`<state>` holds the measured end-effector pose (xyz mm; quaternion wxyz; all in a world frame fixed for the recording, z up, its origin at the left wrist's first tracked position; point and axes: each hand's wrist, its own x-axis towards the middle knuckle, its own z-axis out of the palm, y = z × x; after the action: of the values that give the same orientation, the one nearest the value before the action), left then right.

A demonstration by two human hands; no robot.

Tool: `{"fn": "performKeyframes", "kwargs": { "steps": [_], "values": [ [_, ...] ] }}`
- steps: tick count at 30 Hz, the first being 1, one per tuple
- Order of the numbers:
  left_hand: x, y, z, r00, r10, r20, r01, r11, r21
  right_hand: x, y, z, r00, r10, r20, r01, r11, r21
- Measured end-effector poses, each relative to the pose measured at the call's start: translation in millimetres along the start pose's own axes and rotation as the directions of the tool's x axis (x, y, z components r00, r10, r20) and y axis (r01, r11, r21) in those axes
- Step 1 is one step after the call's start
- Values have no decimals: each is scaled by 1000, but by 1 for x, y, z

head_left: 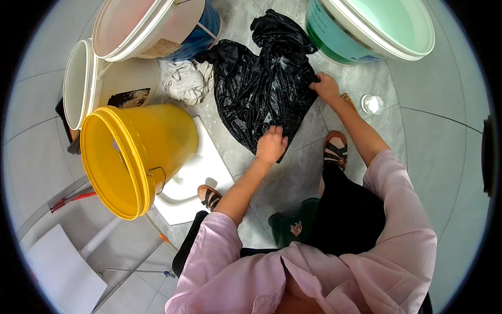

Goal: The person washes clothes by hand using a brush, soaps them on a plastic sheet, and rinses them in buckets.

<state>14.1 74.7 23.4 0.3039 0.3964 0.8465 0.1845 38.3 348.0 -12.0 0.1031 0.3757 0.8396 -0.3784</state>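
Note:
A wet black cloth garment (270, 90) with whitish streaks lies spread on the tiled floor before me. Its two leg-like parts point away from me. My right hand (326, 87) pinches its right edge between thumb and fingers. Low on the near part of the cloth rests my left hand (271, 145), its fingers curled. What may be under those fingers is hidden. Just right of my right forearm are a small brown object (348, 101), partly covered, and a small clear container (371, 104) with something white in it.
A yellow bucket (172, 133) stands left, over a white squat pan (196, 184). White buckets (129, 82) (164, 39) and a green-labelled bucket (341, 35) stand beyond. A crumpled whitish cloth (184, 80) lies between buckets and garment. A green plastic seat (292, 223) is beneath me.

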Motion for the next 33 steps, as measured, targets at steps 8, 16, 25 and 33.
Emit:
{"fn": "performKeyframes", "kwargs": {
  "steps": [8,16,25,33],
  "values": [
    [67,59,-117,732,682,8,-648,692,319,-95,-60,-7,936,-351,26,317,873,371],
    [43,42,-118,937,348,9,-347,930,120,-117,-49,24,885,-444,143,167,588,792],
    [-30,90,-198,967,207,-147,-223,969,-103,-128,-46,109,898,-347,270,19,644,765],
    [-132,128,-298,942,-143,-305,-95,755,-648,-160,-126,-10,809,-498,314,379,849,369]
  ]
}}
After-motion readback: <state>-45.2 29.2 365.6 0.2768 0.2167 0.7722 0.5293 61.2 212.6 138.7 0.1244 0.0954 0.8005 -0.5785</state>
